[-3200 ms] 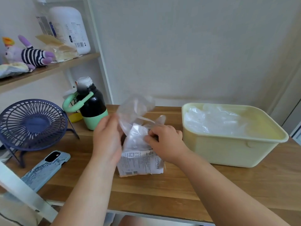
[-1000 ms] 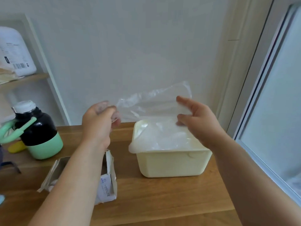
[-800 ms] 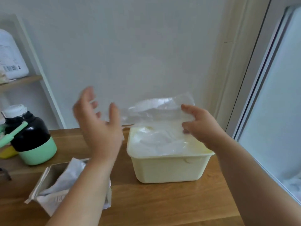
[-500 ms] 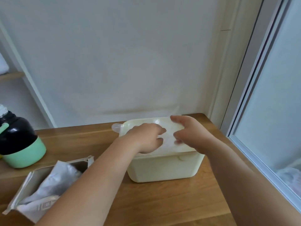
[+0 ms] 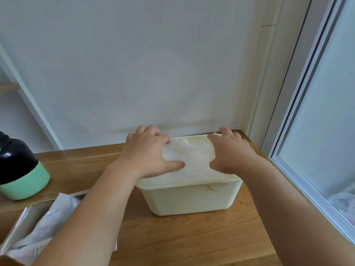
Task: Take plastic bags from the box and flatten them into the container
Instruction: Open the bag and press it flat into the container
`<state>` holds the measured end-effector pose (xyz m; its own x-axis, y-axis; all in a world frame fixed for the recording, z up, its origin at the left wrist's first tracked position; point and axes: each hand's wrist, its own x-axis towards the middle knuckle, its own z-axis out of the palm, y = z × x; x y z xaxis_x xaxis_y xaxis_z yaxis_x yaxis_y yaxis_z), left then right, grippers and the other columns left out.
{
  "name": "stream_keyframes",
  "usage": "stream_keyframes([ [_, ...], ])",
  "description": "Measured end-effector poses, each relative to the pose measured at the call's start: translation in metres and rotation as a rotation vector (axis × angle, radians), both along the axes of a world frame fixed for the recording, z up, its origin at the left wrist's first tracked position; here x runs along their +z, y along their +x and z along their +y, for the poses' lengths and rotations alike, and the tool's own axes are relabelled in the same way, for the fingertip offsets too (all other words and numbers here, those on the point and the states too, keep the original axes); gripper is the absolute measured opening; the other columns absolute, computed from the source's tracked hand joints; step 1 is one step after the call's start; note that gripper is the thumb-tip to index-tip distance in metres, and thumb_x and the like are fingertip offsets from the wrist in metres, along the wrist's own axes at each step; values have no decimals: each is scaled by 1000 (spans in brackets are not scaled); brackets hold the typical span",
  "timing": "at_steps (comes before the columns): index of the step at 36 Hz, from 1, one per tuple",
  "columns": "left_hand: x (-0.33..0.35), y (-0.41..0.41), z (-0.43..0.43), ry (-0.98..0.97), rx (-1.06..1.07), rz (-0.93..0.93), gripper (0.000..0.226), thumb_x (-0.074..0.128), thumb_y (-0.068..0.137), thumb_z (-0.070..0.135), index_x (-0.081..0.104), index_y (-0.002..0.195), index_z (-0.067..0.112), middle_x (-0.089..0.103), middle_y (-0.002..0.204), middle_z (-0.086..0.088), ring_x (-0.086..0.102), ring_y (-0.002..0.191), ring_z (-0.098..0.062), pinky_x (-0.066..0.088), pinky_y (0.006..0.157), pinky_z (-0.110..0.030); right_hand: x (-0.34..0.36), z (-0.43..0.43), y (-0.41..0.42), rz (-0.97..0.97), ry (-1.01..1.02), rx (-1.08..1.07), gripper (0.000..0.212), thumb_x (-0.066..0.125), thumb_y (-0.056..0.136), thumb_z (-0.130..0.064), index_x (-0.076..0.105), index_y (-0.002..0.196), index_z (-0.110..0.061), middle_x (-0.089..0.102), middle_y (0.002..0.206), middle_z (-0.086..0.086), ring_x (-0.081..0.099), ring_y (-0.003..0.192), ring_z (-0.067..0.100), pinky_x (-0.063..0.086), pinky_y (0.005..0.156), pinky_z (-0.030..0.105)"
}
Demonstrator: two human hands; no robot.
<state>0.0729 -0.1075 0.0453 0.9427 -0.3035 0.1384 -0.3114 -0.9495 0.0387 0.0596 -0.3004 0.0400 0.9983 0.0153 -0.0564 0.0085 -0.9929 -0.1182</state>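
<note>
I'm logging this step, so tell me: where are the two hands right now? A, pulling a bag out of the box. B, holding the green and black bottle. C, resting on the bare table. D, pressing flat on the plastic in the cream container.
D: the left hand and the right hand lie spread on the plastic bag atop the container, away from the box.

Both hands flat on clear plastic bag [image 5: 189,160] lying across top of pale yellow container [image 5: 189,198]. Left hand [image 5: 148,150] presses left side, thumb pointing right; right hand [image 5: 228,152] presses right side, fingers spread. Container stands on wooden table [image 5: 192,239] near wall. Open box [image 5: 26,223] with crumpled bags at lower left; black-and-green bottle [image 5: 21,169] at left edge
</note>
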Motion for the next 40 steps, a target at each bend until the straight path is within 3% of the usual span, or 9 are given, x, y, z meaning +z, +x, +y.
stream_keyframes([
  [4, 6, -2, 5, -83, -132, 26, 71, 66, 76, 61, 43, 139, 38, 31, 143, 15, 23, 134, -10, 21, 106, -28, 9, 4, 3, -32, 88, 157, 61, 59, 84, -27, 39, 142, -28, 31, 150, -4, 37, 132, 19, 27, 108, 33],
  [13, -29, 25, -6, 203, -70, 503, 94, 59, 84, 61, 7, 155, 27, 0, 162, 13, 12, 149, -16, 26, 117, -37, -26, 2, 34, 446, 89, 174, 83, 60, 88, -33, 7, 152, -32, 17, 158, -7, 23, 143, 20, 22, 115, 37],
  [20, -44, 37, -21, 202, -96, 699, 75, 49, 94, 51, 19, 154, 17, 16, 160, 1, 24, 145, -22, 26, 115, -38, -46, 3, 46, 514, -5, 138, 84, 63, 79, -46, 19, 148, -28, 31, 152, 0, 36, 134, 27, 33, 108, 46],
  [24, -38, 36, -14, -130, 17, 782, 58, 40, 92, 59, 48, 139, 27, 42, 146, 5, 39, 132, -19, 29, 109, -35, -46, 0, 46, 485, 5, 131, 80, 61, 82, -37, 19, 149, -24, 31, 150, 2, 36, 133, 27, 33, 108, 44],
  [26, -35, 34, -10, -325, 88, 717, 52, 37, 93, 59, 56, 128, 26, 52, 129, 3, 48, 118, -20, 36, 102, -34, -45, -2, 44, 460, 24, 116, 86, 62, 84, -35, 9, 152, -25, 19, 156, 1, 26, 141, 26, 27, 113, 45],
  [29, -34, 31, -6, -192, -1, 399, 50, 32, 99, 52, 62, 102, 12, 59, 109, -3, 55, 107, -23, 43, 92, -36, -36, -2, 38, 392, 77, 111, 86, 62, 87, -34, 7, 153, -25, 12, 159, -1, 18, 144, 22, 21, 116, 41],
  [32, -30, 25, -2, -18, -45, 214, 43, 45, 95, 48, 60, 124, 20, 56, 130, 1, 49, 122, -21, 44, 98, -37, -18, -3, 27, 308, 129, 114, 81, 63, 89, -33, 13, 152, -22, 20, 157, -2, 24, 142, 20, 23, 112, 32],
  [35, -23, 14, 8, -15, -39, 206, 56, 56, 88, 52, 48, 139, 33, 45, 145, 8, 39, 134, -17, 37, 105, -33, -4, -7, 16, 234, 160, 87, 77, 63, 88, -34, 19, 151, -23, 23, 156, -5, 29, 140, 18, 26, 109, 29],
  [40, -22, 9, 11, 198, 50, 334, 50, 60, 85, 54, 58, 127, 28, 56, 134, 3, 40, 131, -21, 21, 111, -41, -1, -4, 10, 116, 191, 96, 62, 59, 90, -25, 33, 146, -23, 36, 149, -6, 34, 137, 15, 29, 106, 25],
])
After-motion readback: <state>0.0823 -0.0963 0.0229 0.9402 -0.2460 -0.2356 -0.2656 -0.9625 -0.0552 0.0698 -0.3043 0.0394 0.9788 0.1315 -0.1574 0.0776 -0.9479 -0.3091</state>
